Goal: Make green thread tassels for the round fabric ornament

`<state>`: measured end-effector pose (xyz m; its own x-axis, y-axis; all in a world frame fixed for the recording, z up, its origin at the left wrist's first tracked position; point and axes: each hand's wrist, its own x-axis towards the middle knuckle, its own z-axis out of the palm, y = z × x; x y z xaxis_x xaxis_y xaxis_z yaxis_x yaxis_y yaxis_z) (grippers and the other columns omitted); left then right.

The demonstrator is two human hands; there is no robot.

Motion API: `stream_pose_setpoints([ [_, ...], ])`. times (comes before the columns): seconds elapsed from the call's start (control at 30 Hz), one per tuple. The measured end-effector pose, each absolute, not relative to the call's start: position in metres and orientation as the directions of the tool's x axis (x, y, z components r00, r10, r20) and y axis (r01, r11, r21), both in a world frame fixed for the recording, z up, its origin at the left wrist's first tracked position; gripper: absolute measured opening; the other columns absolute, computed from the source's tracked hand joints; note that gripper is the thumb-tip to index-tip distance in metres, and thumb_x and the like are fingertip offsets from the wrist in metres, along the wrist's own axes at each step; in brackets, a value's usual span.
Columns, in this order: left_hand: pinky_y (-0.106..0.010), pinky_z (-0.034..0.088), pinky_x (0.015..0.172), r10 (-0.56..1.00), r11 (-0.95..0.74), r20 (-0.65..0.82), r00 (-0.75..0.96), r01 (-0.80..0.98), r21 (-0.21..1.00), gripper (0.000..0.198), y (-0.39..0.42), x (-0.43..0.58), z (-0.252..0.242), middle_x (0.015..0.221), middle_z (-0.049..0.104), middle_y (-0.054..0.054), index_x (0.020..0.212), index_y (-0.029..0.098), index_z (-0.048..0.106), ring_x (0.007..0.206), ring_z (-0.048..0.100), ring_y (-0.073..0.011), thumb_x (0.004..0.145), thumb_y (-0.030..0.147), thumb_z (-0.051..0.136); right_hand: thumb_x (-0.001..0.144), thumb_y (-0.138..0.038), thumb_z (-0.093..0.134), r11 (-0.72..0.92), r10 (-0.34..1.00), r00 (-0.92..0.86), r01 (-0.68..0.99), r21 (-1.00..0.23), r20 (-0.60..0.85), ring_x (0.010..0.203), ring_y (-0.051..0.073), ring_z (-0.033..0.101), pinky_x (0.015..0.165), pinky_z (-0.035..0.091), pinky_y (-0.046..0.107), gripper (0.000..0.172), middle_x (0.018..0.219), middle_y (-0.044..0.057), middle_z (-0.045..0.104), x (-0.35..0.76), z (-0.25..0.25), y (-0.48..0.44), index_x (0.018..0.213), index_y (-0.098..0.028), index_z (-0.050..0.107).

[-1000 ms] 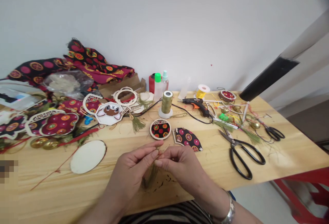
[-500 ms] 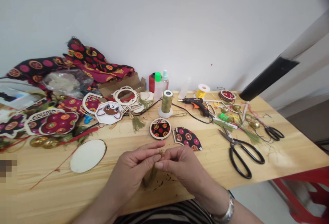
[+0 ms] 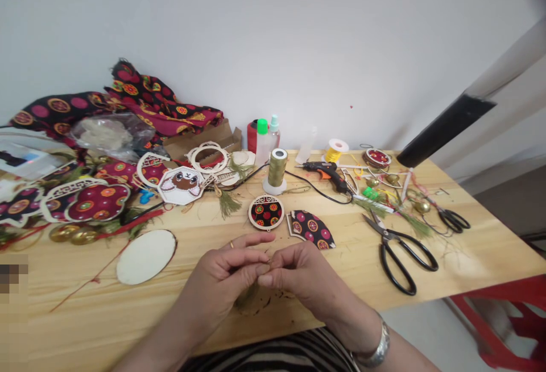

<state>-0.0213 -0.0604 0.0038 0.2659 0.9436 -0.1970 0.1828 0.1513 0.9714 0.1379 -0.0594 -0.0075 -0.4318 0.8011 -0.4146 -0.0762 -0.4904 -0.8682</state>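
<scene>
My left hand (image 3: 230,272) and my right hand (image 3: 294,272) meet fingertip to fingertip above the wooden table's front part. Both are closed in a pinch. Olive-green threads (image 3: 247,299) hang below my left fingers; their upper end is hidden between the fingertips. A round wooden-framed ornament (image 3: 266,213) with patterned fabric lies just beyond the hands. Beside it on the right is a fan-shaped fabric piece (image 3: 312,228). The spool of olive thread (image 3: 278,168) stands behind the round ornament.
Large black-handled scissors (image 3: 401,252) lie to the right. A glue gun (image 3: 326,174), yellow spool (image 3: 336,152) and bottles (image 3: 263,141) are at the back. Ornaments and patterned fabric (image 3: 149,99) crowd the left, with a cream oval (image 3: 146,257) nearer. A red stool (image 3: 503,321) is at lower right.
The fingertips have shifted slightly and now hide more of the thread end between them. Both hands remain in nearly the same place.
</scene>
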Motion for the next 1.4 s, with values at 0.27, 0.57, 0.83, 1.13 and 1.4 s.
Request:
stream_pose_setpoints([
  [0.27, -0.031, 0.035, 0.098, 0.943, 0.16, -0.201, 0.266, 0.17, 0.972, 0.015, -0.063, -0.021, 0.002, 0.12, 0.06, -0.007, 0.069, 0.023, 0.075, 0.122, 0.043, -0.0249, 0.076, 0.024, 0.062, 0.062, -0.032, 0.071, -0.453, 0.813, -0.442, -0.071, -0.888, -0.379, 0.042, 0.005, 0.036, 0.045, 0.028, 0.021, 0.02, 0.044, -0.006, 0.049, 0.139, -0.006, -0.059, 0.055, -0.014, 0.065],
  [0.57, -0.034, 0.037, 0.095, 0.905, 0.296, -0.284, 0.317, 0.009, 0.955, 0.015, -0.062, -0.018, -0.003, 0.114, 0.061, -0.008, 0.079, 0.021, 0.077, 0.111, 0.051, -0.025, 0.078, 0.025, 0.062, 0.061, -0.025, 0.076, -0.22, 0.928, -0.328, -0.106, -0.97, -0.175, 0.06, 0.009, 0.046, 0.059, 0.038, 0.023, 0.034, 0.066, -0.003, 0.055, 0.149, -0.009, -0.052, 0.093, -0.019, 0.07],
  [0.83, -0.031, 0.042, 0.082, 0.894, 0.319, -0.302, 0.332, 0.003, 0.948, 0.013, -0.064, -0.016, 0.0, 0.095, 0.066, -0.004, 0.077, 0.024, 0.077, 0.092, 0.057, -0.0218, 0.075, 0.024, 0.065, 0.063, -0.025, 0.076, -0.188, 0.895, -0.432, -0.133, -0.973, -0.114, 0.061, 0.01, 0.048, 0.062, 0.042, 0.025, 0.023, 0.068, -0.002, 0.062, 0.151, -0.005, -0.05, 0.086, -0.022, 0.075],
  [1.13, -0.025, 0.042, 0.067, 0.874, 0.323, -0.326, 0.361, 0.069, 0.944, 0.013, -0.064, -0.016, 0.003, 0.088, 0.064, -0.004, 0.07, 0.022, 0.077, 0.08, 0.056, -0.0188, 0.073, 0.029, 0.067, 0.065, -0.03, 0.075, -0.117, 0.893, -0.443, -0.07, -0.991, -0.074, 0.064, 0.012, 0.054, 0.062, 0.041, 0.024, 0.01, 0.065, 0.0, 0.062, 0.153, -0.01, -0.048, 0.068, -0.02, 0.074],
  [1.4, -0.022, 0.02, 0.043, 0.842, 0.438, -0.39, 0.372, -0.049, 0.898, 0.014, -0.067, -0.016, -0.002, 0.068, 0.057, 0.0, 0.068, 0.018, 0.075, 0.046, 0.033, -0.0061, 0.074, 0.027, 0.066, 0.069, -0.018, 0.069, -0.067, 0.933, -0.355, 0.012, -0.998, -0.067, 0.063, 0.01, 0.051, 0.062, 0.039, 0.023, 0.007, 0.064, -0.002, 0.059, 0.151, -0.009, -0.047, 0.062, -0.017, 0.067],
])
